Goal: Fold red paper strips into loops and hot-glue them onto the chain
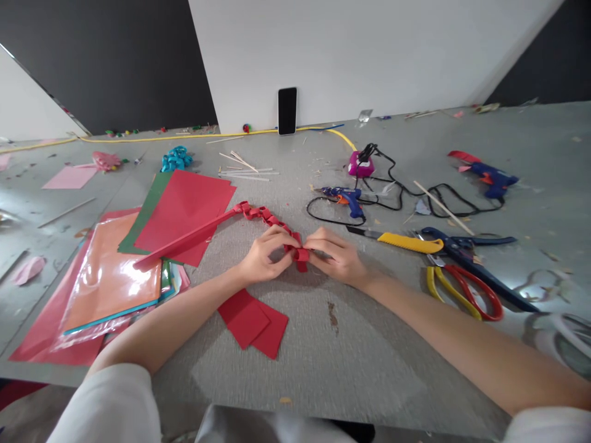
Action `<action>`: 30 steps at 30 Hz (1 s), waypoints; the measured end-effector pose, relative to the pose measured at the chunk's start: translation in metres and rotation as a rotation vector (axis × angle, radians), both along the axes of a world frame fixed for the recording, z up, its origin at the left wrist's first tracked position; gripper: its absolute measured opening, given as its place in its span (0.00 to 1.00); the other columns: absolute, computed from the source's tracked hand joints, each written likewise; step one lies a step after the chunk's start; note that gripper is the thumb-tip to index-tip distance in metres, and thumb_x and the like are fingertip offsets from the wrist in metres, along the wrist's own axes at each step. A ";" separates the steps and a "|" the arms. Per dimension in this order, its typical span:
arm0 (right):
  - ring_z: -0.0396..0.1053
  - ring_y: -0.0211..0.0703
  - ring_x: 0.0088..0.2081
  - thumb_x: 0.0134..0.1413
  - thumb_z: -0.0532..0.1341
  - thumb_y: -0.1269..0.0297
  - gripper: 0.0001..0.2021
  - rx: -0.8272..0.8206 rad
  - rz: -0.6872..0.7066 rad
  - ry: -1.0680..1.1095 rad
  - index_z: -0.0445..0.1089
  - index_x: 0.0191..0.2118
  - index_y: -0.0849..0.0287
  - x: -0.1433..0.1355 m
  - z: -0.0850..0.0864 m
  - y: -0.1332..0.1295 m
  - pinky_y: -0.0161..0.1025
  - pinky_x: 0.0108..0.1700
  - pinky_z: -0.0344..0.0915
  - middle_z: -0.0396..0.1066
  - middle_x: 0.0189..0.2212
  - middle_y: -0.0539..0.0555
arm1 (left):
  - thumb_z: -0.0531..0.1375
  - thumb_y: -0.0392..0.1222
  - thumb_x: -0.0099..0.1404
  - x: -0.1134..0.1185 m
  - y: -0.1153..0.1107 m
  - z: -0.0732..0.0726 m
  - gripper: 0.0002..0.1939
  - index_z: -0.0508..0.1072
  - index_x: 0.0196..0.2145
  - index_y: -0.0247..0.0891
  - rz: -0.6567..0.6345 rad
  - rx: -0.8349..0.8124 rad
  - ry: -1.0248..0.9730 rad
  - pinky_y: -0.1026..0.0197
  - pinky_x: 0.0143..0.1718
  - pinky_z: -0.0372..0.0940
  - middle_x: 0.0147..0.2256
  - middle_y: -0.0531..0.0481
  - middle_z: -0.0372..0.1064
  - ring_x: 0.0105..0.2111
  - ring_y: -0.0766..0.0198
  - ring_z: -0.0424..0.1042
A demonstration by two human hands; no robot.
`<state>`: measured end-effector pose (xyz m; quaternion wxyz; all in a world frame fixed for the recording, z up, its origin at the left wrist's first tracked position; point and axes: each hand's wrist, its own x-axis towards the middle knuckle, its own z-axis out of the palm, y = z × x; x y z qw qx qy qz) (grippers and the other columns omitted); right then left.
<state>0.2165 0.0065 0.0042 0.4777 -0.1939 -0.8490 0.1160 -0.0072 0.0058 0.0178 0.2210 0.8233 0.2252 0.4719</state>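
Head view: both hands meet mid-table over the curled red paper chain (pixel 266 216). Left hand (pixel 272 253) pinches a loop at its near end btwn thumb and fingers; right hand (pixel 336 255) pinches the same end from the other side, fingertips nearly touching. I can't tell how hard either grips.

Progress, as I judge it: a row of loops is formed, from the hands up and away to the left. Past that, the straight red strip (pixel 187 237), which looks joined to the chain, lies uncurled across the red sheets (pixel 187 203), so prob. unworked. Two-ish red paper rectangles (pixel 247 317) lie flat by the left forearm, also unformed.

Further out L: green sheet (pixel 148 212) under the red ones, plus a clear plastic pack (pixel 111 264) w/ an orange sheet on top. Far side: teal ribbon bundle (pixel 176 159), thin sticks (pixel 244 162), upright phone (pixel 287 111).

R side is the busy one: near glue gun (pixel 348 198), far glue gun (pixel 492 177), looping black cords, yellow utility knife (pixel 410 242), navy-handled cutter (pixel 484 274), scissors (pixel 496 301) by the right forearm. Nothing blocks the hands; I'd call the cords & blades the snag risk if the right arm swings out.
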 end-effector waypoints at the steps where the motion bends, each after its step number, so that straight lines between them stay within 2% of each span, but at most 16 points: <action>1: 0.74 0.45 0.39 0.66 0.63 0.69 0.11 -0.005 0.003 -0.006 0.72 0.51 0.51 0.000 0.000 0.000 0.44 0.43 0.74 0.76 0.39 0.55 | 0.60 0.37 0.70 0.000 0.001 -0.001 0.05 0.77 0.42 0.38 -0.002 0.013 -0.006 0.54 0.46 0.71 0.36 0.44 0.77 0.41 0.59 0.72; 5: 0.73 0.45 0.39 0.66 0.63 0.68 0.11 -0.019 0.009 -0.034 0.73 0.51 0.49 0.001 0.001 -0.001 0.45 0.42 0.74 0.76 0.39 0.54 | 0.62 0.38 0.70 0.001 0.004 -0.004 0.03 0.77 0.40 0.40 0.000 0.049 -0.019 0.53 0.44 0.71 0.35 0.45 0.78 0.40 0.59 0.73; 14: 0.74 0.45 0.40 0.67 0.62 0.67 0.08 -0.101 0.002 -0.055 0.70 0.50 0.51 0.000 -0.001 -0.002 0.44 0.43 0.74 0.75 0.39 0.55 | 0.62 0.41 0.72 -0.001 0.004 -0.006 0.05 0.77 0.40 0.40 -0.012 0.028 -0.023 0.52 0.45 0.70 0.35 0.45 0.78 0.41 0.57 0.73; 19: 0.74 0.43 0.40 0.67 0.62 0.67 0.11 -0.116 -0.028 -0.044 0.68 0.53 0.52 0.000 -0.002 -0.003 0.42 0.42 0.75 0.75 0.40 0.55 | 0.63 0.39 0.71 -0.001 0.004 -0.007 0.04 0.78 0.40 0.40 -0.008 0.048 -0.039 0.53 0.45 0.71 0.35 0.45 0.79 0.40 0.59 0.72; 25: 0.76 0.45 0.45 0.68 0.60 0.68 0.13 -0.072 -0.028 -0.082 0.70 0.55 0.51 0.000 -0.001 -0.003 0.44 0.47 0.76 0.76 0.43 0.57 | 0.66 0.41 0.69 -0.001 0.006 -0.012 0.06 0.80 0.34 0.39 0.086 0.008 -0.102 0.55 0.41 0.73 0.32 0.45 0.79 0.38 0.60 0.74; 30: 0.76 0.44 0.43 0.68 0.60 0.69 0.14 -0.075 0.000 -0.044 0.71 0.56 0.51 -0.002 0.004 -0.003 0.43 0.46 0.76 0.77 0.42 0.56 | 0.66 0.42 0.68 -0.001 0.005 -0.012 0.06 0.80 0.33 0.39 0.136 0.008 -0.092 0.56 0.39 0.74 0.31 0.46 0.79 0.37 0.60 0.74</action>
